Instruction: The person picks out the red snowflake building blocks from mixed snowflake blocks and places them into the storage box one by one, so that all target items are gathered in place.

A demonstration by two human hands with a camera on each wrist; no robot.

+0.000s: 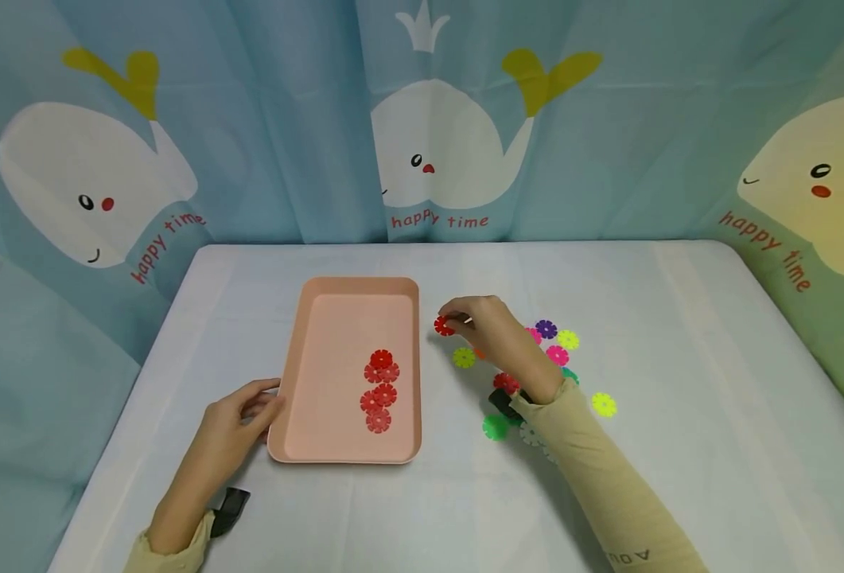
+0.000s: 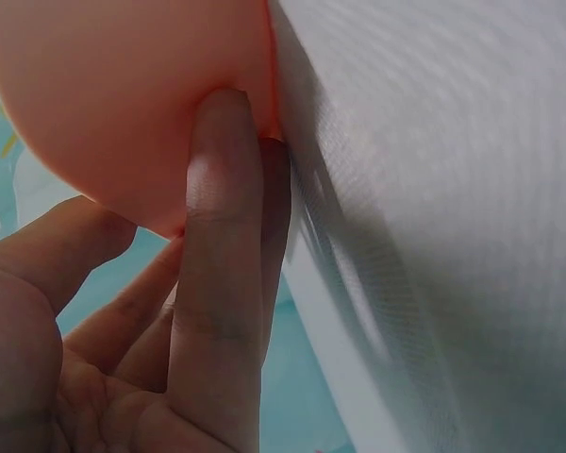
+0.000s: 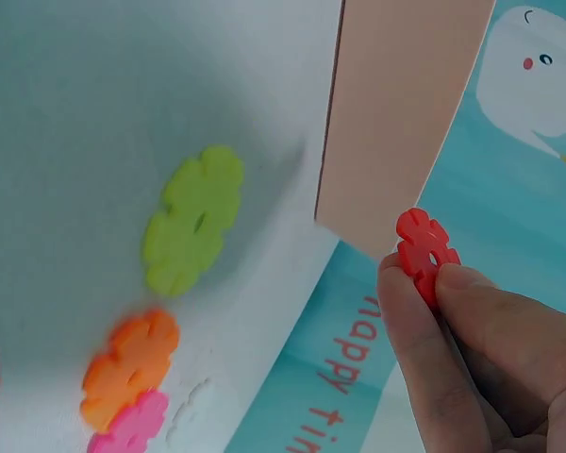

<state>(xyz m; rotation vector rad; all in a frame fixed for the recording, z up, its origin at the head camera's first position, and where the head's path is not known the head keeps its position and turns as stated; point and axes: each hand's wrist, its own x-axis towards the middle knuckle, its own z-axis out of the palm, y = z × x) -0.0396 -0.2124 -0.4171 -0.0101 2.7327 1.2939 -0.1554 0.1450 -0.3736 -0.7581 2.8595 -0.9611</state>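
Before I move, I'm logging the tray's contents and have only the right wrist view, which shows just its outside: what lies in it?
Observer: Several red and pinkish-red pieces, flower-shaped, lie toward the right side of the tray.
Operator: Is anything touching it?
Observer: Yes, the left hand grips its left side, near the corner closest to the person.
Operator: And over to the right, anything I'm missing?
Observer: A purple piece lies on the table, beside a yellow-green one.
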